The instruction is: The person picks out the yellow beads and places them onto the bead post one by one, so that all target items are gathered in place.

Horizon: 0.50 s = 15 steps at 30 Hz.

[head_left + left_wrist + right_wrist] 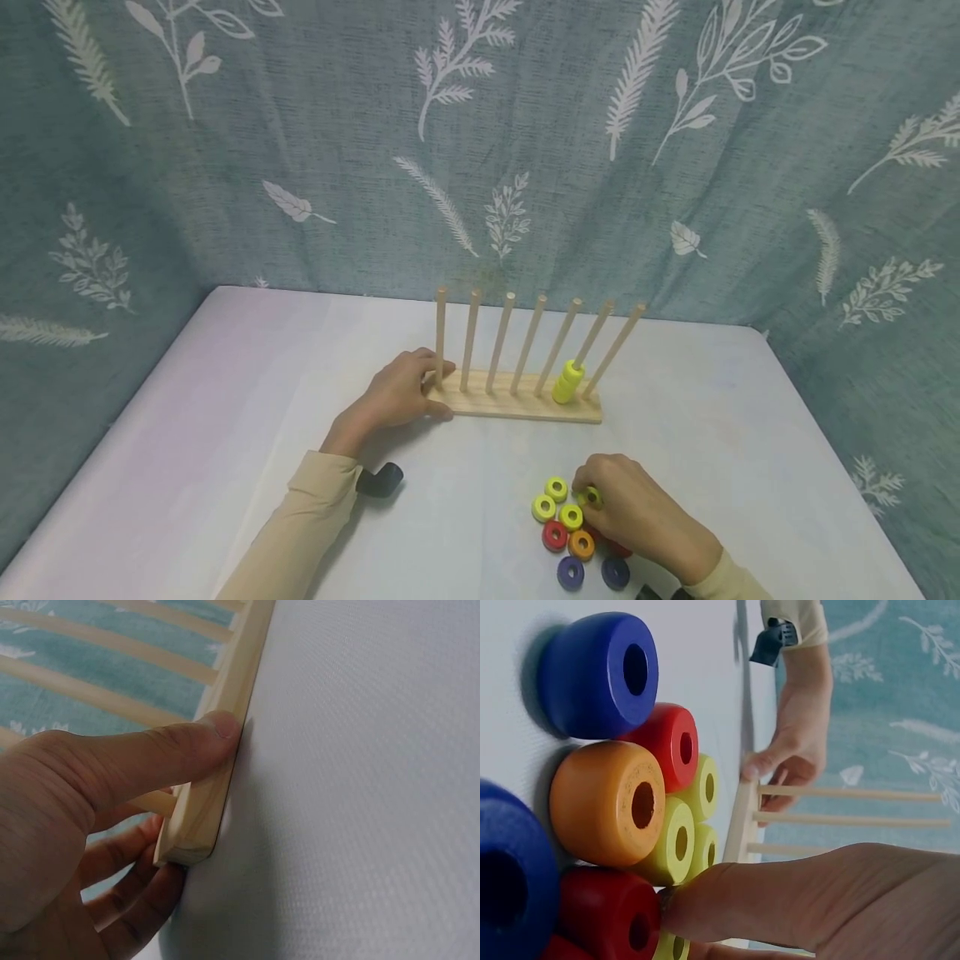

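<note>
Left hand (401,390) gripped the 7-peg rack (487,405); right hand (633,510), pinching 1 yellow bead (592,492), risked jostling the crowding red bead (604,911).

passable tabletop (480,471) lies between the beads (568,525) and obstructing pegs (528,345).

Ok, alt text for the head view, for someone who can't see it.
A right hand pinches a yellow bead among loose colorful beads on a white table. The left hand holds one end of a seven-peg wooden rack; yellow beads sit on the peg second from right.
</note>
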Each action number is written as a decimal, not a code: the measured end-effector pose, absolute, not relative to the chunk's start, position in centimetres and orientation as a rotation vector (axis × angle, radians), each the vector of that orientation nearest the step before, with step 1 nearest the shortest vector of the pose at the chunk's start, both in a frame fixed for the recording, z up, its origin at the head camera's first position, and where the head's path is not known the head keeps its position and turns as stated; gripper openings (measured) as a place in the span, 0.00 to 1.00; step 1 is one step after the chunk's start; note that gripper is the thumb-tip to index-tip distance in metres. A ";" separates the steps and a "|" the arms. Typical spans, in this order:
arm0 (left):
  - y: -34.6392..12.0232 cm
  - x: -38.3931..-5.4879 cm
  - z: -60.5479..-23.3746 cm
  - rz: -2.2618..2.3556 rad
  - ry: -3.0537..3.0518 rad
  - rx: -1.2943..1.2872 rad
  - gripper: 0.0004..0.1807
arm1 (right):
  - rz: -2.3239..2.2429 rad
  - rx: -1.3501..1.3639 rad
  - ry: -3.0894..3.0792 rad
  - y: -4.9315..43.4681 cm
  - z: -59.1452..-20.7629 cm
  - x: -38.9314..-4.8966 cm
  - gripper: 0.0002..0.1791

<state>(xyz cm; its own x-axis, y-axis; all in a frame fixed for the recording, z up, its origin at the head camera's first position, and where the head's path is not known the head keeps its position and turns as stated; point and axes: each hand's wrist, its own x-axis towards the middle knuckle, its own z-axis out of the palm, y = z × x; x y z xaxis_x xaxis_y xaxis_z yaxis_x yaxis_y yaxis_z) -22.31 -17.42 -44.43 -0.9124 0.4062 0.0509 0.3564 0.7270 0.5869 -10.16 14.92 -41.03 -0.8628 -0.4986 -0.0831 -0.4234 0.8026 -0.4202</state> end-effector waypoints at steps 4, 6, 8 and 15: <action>-17.5 -22.3 -44.5 0.941 2.848 0.636 0.36 | -0.582 -0.732 2.799 14.8 -41.1 -10.3 0.06; -17.6 -22.3 -44.5 0.946 2.848 0.639 0.36 | -0.581 -0.730 2.791 14.8 -41.1 -10.4 0.07; -17.6 -22.4 -44.6 0.952 2.848 0.644 0.36 | -0.582 -0.733 2.781 14.8 -41.0 -10.4 0.06; -17.6 -22.4 -44.6 0.959 2.846 0.637 0.37 | -0.573 -0.709 2.749 14.7 -40.6 -10.5 0.05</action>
